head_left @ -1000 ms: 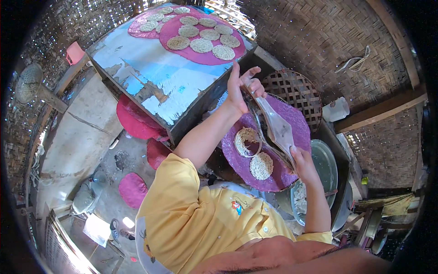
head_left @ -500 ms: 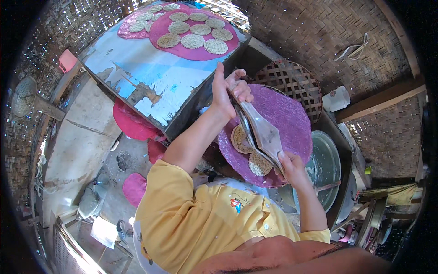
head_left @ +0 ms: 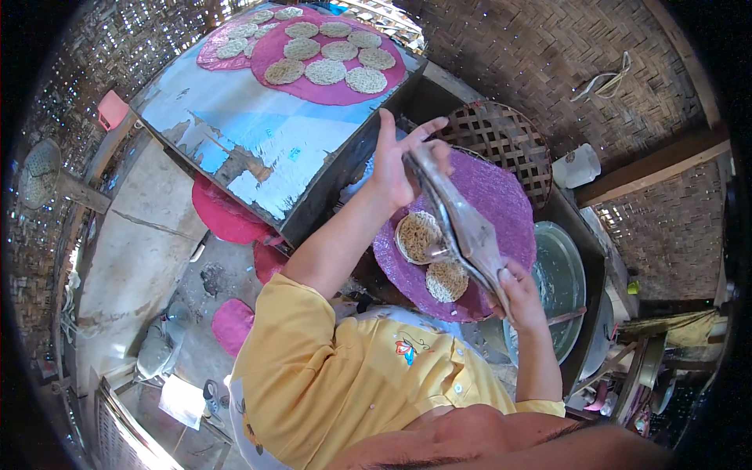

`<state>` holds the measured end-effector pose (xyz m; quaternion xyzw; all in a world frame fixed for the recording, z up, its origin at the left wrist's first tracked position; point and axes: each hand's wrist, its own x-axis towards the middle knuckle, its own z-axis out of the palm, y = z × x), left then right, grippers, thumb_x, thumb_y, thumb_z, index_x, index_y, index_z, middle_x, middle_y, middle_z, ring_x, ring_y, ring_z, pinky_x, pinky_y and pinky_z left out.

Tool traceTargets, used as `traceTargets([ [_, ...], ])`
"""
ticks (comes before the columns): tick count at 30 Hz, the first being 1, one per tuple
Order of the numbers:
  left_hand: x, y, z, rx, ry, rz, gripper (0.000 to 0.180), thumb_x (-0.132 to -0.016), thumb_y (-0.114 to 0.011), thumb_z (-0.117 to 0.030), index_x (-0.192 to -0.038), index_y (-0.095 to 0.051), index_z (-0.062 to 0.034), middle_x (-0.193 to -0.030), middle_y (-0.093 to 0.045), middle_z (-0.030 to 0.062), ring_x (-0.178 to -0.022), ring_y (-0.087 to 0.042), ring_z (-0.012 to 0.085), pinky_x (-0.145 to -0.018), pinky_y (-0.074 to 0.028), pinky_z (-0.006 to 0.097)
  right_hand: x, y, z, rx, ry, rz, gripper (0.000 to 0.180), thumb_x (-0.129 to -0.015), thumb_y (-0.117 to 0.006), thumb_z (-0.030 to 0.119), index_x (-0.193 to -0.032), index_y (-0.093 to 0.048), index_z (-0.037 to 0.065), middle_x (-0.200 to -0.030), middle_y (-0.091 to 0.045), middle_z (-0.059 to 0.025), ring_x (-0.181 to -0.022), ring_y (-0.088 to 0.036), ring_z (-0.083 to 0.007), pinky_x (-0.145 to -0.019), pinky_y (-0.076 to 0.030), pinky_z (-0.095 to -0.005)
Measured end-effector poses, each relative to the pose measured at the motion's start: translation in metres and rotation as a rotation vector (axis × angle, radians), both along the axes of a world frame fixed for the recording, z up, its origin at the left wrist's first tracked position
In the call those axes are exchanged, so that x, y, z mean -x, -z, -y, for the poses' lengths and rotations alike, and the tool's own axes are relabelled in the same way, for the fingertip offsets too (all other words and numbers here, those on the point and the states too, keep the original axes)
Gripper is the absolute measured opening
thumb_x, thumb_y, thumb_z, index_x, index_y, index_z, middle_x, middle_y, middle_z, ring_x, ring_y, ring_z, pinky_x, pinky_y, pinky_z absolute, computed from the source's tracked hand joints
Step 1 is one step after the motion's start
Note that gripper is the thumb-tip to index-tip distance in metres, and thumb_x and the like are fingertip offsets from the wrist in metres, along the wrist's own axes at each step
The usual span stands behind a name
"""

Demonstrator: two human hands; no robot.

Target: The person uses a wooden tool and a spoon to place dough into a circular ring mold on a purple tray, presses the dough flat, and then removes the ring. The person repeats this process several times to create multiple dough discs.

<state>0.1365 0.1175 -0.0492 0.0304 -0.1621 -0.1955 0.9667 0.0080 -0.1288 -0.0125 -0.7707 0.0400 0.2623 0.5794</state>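
Note:
A flat, paddle-shaped wooden press (head_left: 468,223) of two boards slants across the middle, a narrow gap between the boards. My right hand (head_left: 517,294) is closed around its tapered near end. At the wide far end is my left hand (head_left: 399,168), thumb and index finger stretched out, the other fingers blurred and curled over the board. Below the press lies a round purple sheet (head_left: 501,192). On it sit a round noodle-like cake (head_left: 446,281) and a cake in a pale ring (head_left: 417,236), partly hidden by a small blurred part beneath the press.
A worn blue-white table (head_left: 207,117) at the far left bears pink sheets (head_left: 274,86) with several round cakes (head_left: 325,71). To the right stands a green basin (head_left: 568,258) with a stick across it. Behind are a woven basket (head_left: 509,141) and a white container (head_left: 578,166).
The press has shifted right and toward me. My left fingers have loosened and spread, and more of the ringed cake now shows.

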Motion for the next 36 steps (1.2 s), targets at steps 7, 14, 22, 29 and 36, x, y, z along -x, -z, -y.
traceTargets([
  [7, 0.046, 0.005, 0.011, -1.514, -0.559, 0.718, 0.055, -0.071, -0.062, -0.036, -0.115, -0.048, -0.0044, -0.115, -0.053, 0.0147, -0.107, -0.05, 0.0253, -0.092, -0.036, 0.036, -0.016, -0.002, -0.035, -0.213, 0.133, 0.351, 0.046, -0.083, -0.053, 0.034, -0.117, -0.042, 0.005, -0.071, -0.055, -0.0042, -0.055, -0.051, -0.009, -0.045, -0.04, -0.0218],
  [14, 0.044, 0.038, -0.041, -1.268, -0.833, 0.288, 0.023, -0.074, -0.063, -0.022, -0.089, -0.058, -0.0041, -0.082, -0.061, 0.0074, -0.077, -0.059, 0.022, -0.076, -0.047, 0.036, -0.058, 0.042, -0.04, 0.488, -0.058, 0.601, 0.022, -0.075, -0.062, 0.023, -0.077, -0.065, 0.001, -0.078, -0.059, -0.0126, -0.073, -0.059, -0.023, -0.066, -0.044, -0.031],
  [22, 0.072, 0.043, -0.097, -1.183, -1.116, 0.092, 0.017, -0.077, -0.061, -0.014, -0.084, -0.049, -0.0045, -0.058, -0.05, 0.0025, -0.057, -0.053, 0.0163, -0.064, -0.047, 0.04, -0.067, 0.054, -0.052, 0.686, -0.114, 0.484, 0.023, -0.071, -0.062, 0.027, -0.071, -0.064, 0.005, -0.076, -0.059, -0.0115, -0.071, -0.058, -0.0279, -0.065, -0.045, -0.0369],
  [29, 0.067, 0.05, -0.102, -0.926, -1.017, -0.018, 0.014, -0.078, -0.059, -0.012, -0.076, -0.046, -0.0071, -0.057, -0.042, 0.0013, -0.055, -0.045, 0.0159, -0.075, -0.042, 0.039, -0.064, 0.052, -0.057, 0.704, -0.104, 0.675, 0.018, -0.067, -0.062, 0.023, -0.067, -0.064, 0.006, -0.073, -0.057, -0.0101, -0.073, -0.057, -0.0286, -0.067, -0.046, -0.038],
  [36, 0.068, 0.047, -0.101, -0.854, -0.966, 0.006, 0.01, -0.088, -0.047, -0.012, -0.079, -0.044, -0.0083, -0.063, -0.037, 0.0004, -0.062, -0.042, 0.0122, -0.079, -0.04, 0.035, -0.067, 0.049, -0.06, 0.742, -0.121, 0.701, 0.018, -0.065, -0.064, 0.024, -0.065, -0.063, 0.006, -0.071, -0.057, -0.0097, -0.072, -0.057, -0.0284, -0.066, -0.046, -0.0384],
])
